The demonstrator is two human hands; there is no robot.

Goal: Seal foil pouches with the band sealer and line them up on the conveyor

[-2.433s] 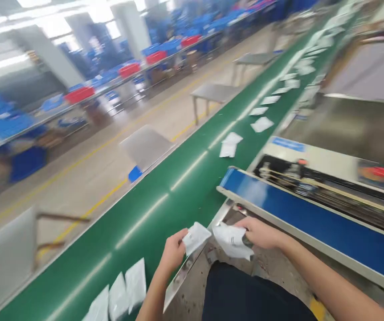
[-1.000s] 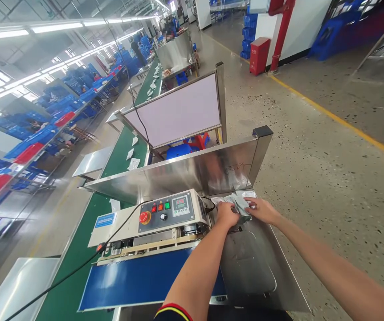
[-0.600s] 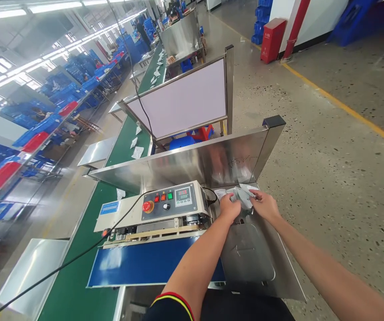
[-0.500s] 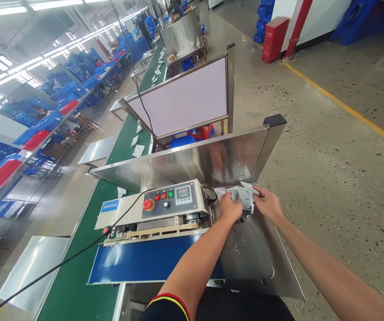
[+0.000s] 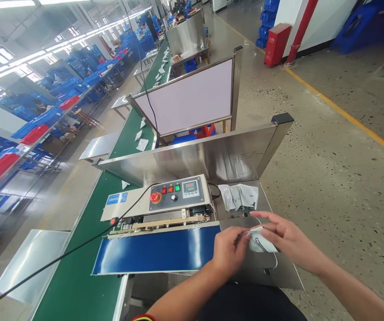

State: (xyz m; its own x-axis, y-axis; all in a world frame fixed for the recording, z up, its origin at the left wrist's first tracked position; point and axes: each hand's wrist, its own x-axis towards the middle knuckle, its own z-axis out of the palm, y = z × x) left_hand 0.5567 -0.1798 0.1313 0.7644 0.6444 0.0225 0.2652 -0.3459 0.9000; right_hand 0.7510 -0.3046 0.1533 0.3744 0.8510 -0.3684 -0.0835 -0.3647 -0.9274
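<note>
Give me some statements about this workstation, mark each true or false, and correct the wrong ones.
1. The left hand and right hand are both at one white packet. True.
2. The red knob sits at the picture-right end of the control panel. False: it sits at the picture-left end.
3. Loose packets lie on the green conveyor. True.
4. The row of packets beside the machine lies on the blue belt. False: it lies on the metal table.
</note>
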